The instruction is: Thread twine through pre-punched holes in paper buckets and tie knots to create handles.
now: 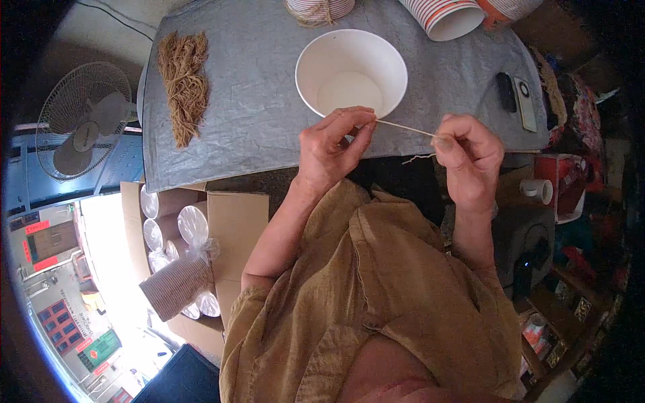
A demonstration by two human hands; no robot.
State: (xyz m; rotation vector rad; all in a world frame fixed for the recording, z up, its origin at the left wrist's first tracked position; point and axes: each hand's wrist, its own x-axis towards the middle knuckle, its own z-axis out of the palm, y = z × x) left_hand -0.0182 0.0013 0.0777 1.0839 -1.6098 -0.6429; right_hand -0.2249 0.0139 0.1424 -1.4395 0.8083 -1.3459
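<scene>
A thin tan string (408, 127) is stretched between my two hands at the near edge of the table. My left hand (334, 142) pinches one part of it, right at the near rim of a white paper bucket (351, 60). With thumb and forefinger, my right hand (468, 158) grips the string farther right, and a loose end hangs below that thumb. The bucket stands upright with its mouth facing up, and nothing shows inside. At the table's left lies a bundle of brown twine strands (183, 87).
Striped paper cups (447, 20) and a string-wrapped cup (319, 9) sit along the far edge of the grey-covered table (248, 121). A phone (525, 104) lies at right. Lower left, a cardboard box (235, 225) holds stacked cups in plastic. A fan (84, 124) stands left, a mug (536, 191) right.
</scene>
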